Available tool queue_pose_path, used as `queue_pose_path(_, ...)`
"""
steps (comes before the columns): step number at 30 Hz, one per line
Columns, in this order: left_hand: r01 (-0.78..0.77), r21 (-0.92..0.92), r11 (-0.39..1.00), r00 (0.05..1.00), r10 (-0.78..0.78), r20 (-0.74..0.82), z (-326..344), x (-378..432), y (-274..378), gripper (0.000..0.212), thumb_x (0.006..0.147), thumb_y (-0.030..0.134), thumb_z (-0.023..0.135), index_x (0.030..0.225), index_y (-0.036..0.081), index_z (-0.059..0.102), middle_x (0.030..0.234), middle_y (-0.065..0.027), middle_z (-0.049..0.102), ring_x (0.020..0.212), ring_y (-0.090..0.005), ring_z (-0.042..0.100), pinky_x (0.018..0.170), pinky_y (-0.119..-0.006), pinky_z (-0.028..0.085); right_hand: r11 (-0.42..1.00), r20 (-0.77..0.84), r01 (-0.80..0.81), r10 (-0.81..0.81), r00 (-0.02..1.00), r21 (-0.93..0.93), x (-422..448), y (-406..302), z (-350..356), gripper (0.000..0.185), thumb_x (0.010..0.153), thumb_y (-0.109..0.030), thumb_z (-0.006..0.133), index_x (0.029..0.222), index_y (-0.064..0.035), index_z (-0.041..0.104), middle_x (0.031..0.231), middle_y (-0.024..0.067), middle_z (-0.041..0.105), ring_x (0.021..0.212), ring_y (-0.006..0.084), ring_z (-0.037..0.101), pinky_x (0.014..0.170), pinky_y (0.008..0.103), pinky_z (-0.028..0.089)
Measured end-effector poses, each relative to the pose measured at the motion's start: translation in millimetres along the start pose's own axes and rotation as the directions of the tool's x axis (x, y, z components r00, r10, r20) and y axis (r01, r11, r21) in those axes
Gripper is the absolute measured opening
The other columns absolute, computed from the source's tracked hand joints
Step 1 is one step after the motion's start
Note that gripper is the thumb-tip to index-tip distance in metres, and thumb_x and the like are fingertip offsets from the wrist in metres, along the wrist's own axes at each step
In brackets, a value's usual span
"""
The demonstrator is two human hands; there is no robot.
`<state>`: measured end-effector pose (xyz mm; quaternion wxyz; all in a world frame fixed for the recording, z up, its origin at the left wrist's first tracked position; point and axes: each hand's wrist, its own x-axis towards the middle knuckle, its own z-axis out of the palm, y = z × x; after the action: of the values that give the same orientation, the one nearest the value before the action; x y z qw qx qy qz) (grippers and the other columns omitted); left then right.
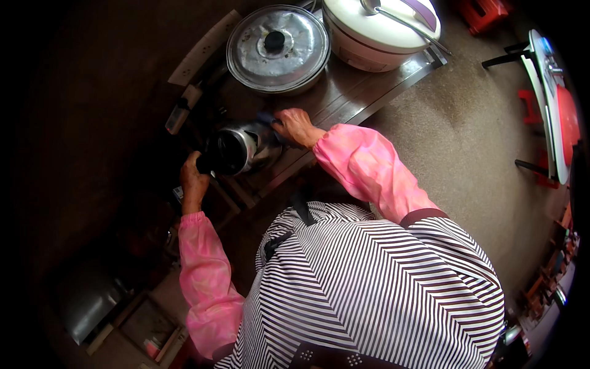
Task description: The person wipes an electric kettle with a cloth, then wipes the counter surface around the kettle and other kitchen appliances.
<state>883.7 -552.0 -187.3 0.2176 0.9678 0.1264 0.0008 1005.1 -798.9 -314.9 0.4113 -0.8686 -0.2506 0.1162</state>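
Observation:
My left hand (pixel 193 182) grips the black handle of a shiny metal kettle (pixel 265 147). The kettle is tilted, its black lid end (pixel 230 151) facing up and toward the left. A dark blue cloth (pixel 267 119) is bunched in my right hand (pixel 295 125), against or close beside the kettle's far side; the exact contact is blurred. Behind the kettle, a round metal pot lid with a black knob (pixel 276 50) covers a pot on the stainless steel table (pixel 350 90). Pink sleeve covers reach both my wrists.
A white lidded cooker (pixel 364 50) stands at the table's far end, a long-handled metal ladle (pixel 405 25) across its lid. A white power strip (pixel 182 110) lies left of the table. On the right are a table with a red basin (pixel 568 120) and a red stool (pixel 484 14).

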Motion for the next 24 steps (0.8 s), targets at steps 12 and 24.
queue_pose_path(12,0.01,0.019,1.0,1.0,-0.011,0.028,4,-2,-12,0.013,0.069,0.002,0.059,0.082,0.003,0.057,0.078,-0.0218,0.06,0.078,-0.0418,0.058,0.065,-0.041,0.045,0.849,0.1,-0.213,0.188,0.977,0.483,-93,4,-30,0.032,0.079,-0.032,0.061,0.1,-0.0088,0.067,0.087,0.0183,0.065,0.083,0.0338,0.064,0.076,0.0387,0.049)
queue_pose_path(24,0.153,0.048,0.987,0.984,-0.149,-0.095,22,-28,-9,0.035,0.063,0.0,0.058,0.098,-0.001,0.062,0.088,-0.0246,0.063,0.088,-0.042,0.06,0.074,-0.042,0.048,0.963,-0.052,-0.154,0.169,0.984,0.219,-46,8,8,0.032,0.078,-0.034,0.059,0.086,-0.0043,0.066,0.077,0.023,0.062,0.078,0.0408,0.059,0.072,0.047,0.046)
